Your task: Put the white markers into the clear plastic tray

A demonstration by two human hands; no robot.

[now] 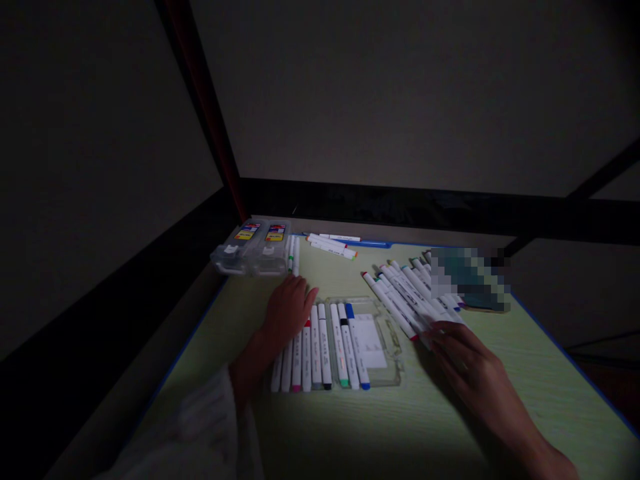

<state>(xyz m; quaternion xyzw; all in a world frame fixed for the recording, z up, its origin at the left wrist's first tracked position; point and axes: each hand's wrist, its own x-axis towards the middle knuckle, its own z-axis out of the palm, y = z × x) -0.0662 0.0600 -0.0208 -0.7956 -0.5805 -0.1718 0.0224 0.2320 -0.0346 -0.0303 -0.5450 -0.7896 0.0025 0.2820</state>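
Note:
My left hand [289, 310] lies over the upper ends of the markers on the left side of the clear plastic case [395, 380]. Its thumb stands apart from the fingers, and nothing shows in its grasp. A row of white markers [306, 353] with coloured ends fills that side. Three more markers [345, 353], one with a blue cap, lie in the other half beside a white paper insert [373, 340]. To the right, my right hand [470, 367] has its fingertips closed on the near end of a marker [425, 335] at the edge of a loose marker pile [407, 290].
Two closed clear cases [253, 250] with bright labels stand at the back left. Two markers [294, 255] lie beside them. Several markers [330, 247] lie near a blue strip [370, 244] at the back edge. A blurred-out item [470, 277] sits beyond the pile.

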